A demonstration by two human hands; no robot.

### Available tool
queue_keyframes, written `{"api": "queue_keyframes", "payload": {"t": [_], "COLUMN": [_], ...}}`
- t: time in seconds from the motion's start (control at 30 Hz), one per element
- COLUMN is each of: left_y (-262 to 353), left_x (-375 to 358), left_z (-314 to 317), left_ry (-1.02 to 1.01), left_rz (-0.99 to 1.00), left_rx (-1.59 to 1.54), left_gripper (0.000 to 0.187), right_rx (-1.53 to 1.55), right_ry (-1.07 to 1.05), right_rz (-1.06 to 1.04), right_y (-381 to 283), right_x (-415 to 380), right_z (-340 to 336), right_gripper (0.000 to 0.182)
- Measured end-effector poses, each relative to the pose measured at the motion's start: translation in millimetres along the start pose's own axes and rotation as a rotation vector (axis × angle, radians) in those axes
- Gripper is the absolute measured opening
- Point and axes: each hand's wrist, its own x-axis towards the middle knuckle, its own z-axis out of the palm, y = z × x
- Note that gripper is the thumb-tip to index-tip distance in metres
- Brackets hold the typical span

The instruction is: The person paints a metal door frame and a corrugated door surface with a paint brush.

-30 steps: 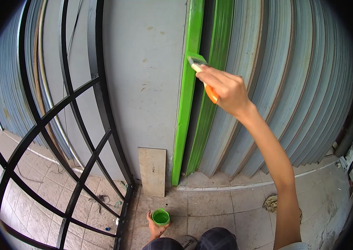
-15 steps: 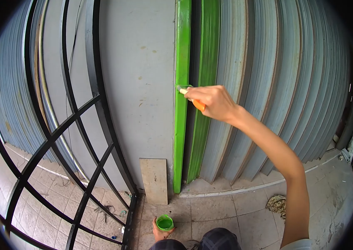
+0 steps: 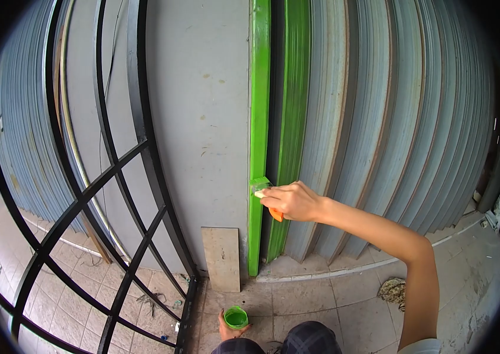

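Note:
My right hand [image 3: 294, 201] grips a paintbrush [image 3: 276, 213] by its orange handle. The bristles, coated green, press against the green-painted post [image 3: 257, 130] below its middle height. Low in the view, my left hand [image 3: 230, 328] wraps round a small cup of green paint [image 3: 236, 317], held upright near my knees. Just right of the post, past a dark gap, runs a green-painted corrugated strip [image 3: 293, 118].
Grey folded metal shutter panels [image 3: 368, 130] spread to the right. A black metal grid [image 3: 138, 76] stands at left before a grey wall [image 3: 197, 118]. A board [image 3: 221, 259] leans by the post's foot. A crumpled rag-like heap [image 3: 393, 292] lies on the tiled floor.
My right hand has moved the paintbrush down along the green post. My left hand still holds the paint cup in nearly the same place. The view has shifted slightly.

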Motion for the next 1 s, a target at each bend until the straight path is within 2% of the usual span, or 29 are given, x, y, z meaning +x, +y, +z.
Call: {"api": "queue_keyframes", "payload": {"t": [0.13, 0.2, 0.33, 0.43, 0.53, 0.63, 0.67, 0.73, 0.83, 0.9, 0.93, 0.97, 1.0], "left_y": [-17.5, -7.2, -10.2, -4.7, -8.9, -13.1, -13.7, -15.1, -14.7, -16.3, -17.9, -20.0, -22.2], "left_x": [1.6, 1.2, 1.2, -0.4, 0.8, 1.9, 2.6, 2.1, 2.2, 2.2, 2.7, 3.7, 4.7], "left_z": [6.9, 3.6, 4.2, 1.2, 1.3, 2.3, 3.8, 4.1, 5.4, 6.6, 6.3, 6.1, 6.0], "left_ry": [0.022, 0.002, 0.011, 0.011, 0.017, 0.018, 0.021, 0.032, 0.049, 0.051, 0.043, 0.037, 0.031], "left_rz": [0.018, -0.015, 0.003, -0.021, -0.011, 0.01, 0.021, 0.033, 0.036, 0.037, 0.036, 0.035, 0.033], "left_rx": [0.068, 0.043, 0.051, 0.047, 0.056, 0.037, 0.027, 0.045, 0.112, 0.14, 0.116, 0.092, 0.068], "left_gripper": [0.131, 0.131, 0.13, 0.13, 0.131, 0.131, 0.131, 0.131, 0.13, 0.13, 0.131, 0.132, 0.133], "right_rx": [-0.014, -0.136, -0.336, -0.341, -0.281, -0.125, -0.105, 0.019, 0.075, -0.026, -0.097, -0.142, -0.205], "right_ry": [0.063, 0.233, 0.455, 0.397, 0.332, 0.193, 0.091, 0.09, 0.085, 0.23, 0.315, 0.328, 0.377], "right_rz": [0.058, 0.009, 0.063, 0.118, -0.005, -0.012, -0.008, -0.028, -0.001, -0.006, -0.017, 0.027, 0.05], "right_y": [36.0, 67.5, 119.6, 120.9, 80.2, 35.2, 24.0, 12.7, 42.0, 73.7, 91.6, 106.2, 117.2], "right_x": [28.2, 61.8, 111.5, 108.1, 71.1, 25.3, 10.6, 0.7, 18.3, 50.2, 67.3, 82.1, 96.3], "right_z": [-32.9, -66.6, -133.7, -126.1, -70.3, -21.9, -12.8, -5.9, -35.5, -69.1, -86.4, -107.1, -126.6], "right_gripper": [0.012, 0.018, 0.029, 0.032, 0.015, 0.01, 0.009, 0.007, 0.009, 0.012, 0.02, 0.029, 0.028]}}
